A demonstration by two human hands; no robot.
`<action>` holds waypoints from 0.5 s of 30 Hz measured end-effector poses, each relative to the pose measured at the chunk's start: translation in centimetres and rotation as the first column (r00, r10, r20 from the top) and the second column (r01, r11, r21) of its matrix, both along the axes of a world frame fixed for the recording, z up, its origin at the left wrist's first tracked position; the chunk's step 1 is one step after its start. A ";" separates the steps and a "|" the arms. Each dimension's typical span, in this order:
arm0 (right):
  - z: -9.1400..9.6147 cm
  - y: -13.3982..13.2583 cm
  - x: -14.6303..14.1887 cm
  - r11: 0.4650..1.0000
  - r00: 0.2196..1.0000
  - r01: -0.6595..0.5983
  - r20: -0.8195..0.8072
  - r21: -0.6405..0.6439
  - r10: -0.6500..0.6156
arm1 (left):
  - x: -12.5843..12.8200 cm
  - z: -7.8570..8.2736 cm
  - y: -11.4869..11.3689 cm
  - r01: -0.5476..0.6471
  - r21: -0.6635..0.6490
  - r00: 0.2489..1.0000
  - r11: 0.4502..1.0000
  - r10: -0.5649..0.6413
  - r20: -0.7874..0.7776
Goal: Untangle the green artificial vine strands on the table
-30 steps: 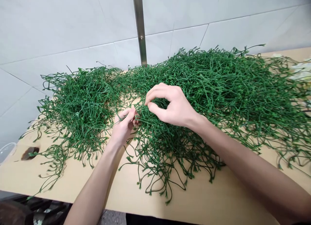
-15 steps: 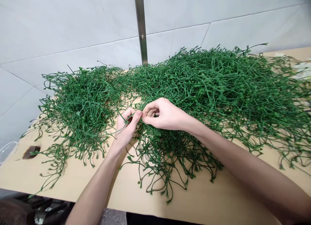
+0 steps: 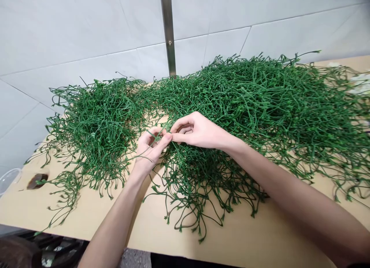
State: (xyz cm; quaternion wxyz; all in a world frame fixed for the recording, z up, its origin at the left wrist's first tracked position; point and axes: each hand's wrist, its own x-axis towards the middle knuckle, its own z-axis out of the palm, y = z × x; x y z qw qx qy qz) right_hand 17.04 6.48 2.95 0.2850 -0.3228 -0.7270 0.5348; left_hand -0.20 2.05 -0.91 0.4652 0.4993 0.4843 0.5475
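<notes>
My left hand (image 3: 150,148) pinches a thin green plastic stem (image 3: 155,137) between thumb and fingers, and part of the stem trails across the palm side. Close against it, my right hand (image 3: 196,131) has thumb and forefinger pressed together at the left thumb tip. Whatever sits between the right fingertips is too small to make out. Behind and below both hands spreads a large tangled heap of green plastic stems (image 3: 245,90) with small forked tips. To the left lies another tangled clump of the same stems (image 3: 101,121).
The pale wooden table (image 3: 115,218) has a dark hole (image 3: 37,181) near its left side. A metal upright (image 3: 169,32) stands against the tiled wall (image 3: 86,25). White pieces (image 3: 360,83) lie at the right edge. A clear plastic container (image 3: 8,180) shows at far left.
My right hand has shifted slightly up, and my left fingers have moved a little right with the stem turning between them. The heaps look the same.
</notes>
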 end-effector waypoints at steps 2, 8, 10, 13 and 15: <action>0.0 0.1 0.1 0.999 0.999 -0.041 -0.011 -0.002 0.041 | -0.1 0.1 0.0 -0.003 -0.012 1.000 1.000 0.003 0.027; 0.4 0.4 0.4 0.989 0.989 -0.144 0.043 0.035 0.142 | -1.2 0.7 0.2 0.208 -0.100 0.978 0.973 -0.206 0.029; 0.4 0.5 0.6 0.983 0.981 -0.181 0.086 0.040 0.177 | -1.3 1.0 0.2 0.270 -0.136 0.962 0.953 -0.260 0.085; 0.4 0.5 0.7 0.969 0.966 -0.246 0.073 -0.009 0.246 | -1.4 1.6 0.1 0.347 -0.208 0.925 0.914 -0.297 0.236; 0.5 0.5 0.6 0.959 0.960 -0.275 0.044 -0.069 0.278 | -1.3 1.8 0.0 0.384 -0.239 0.901 0.892 -0.306 0.307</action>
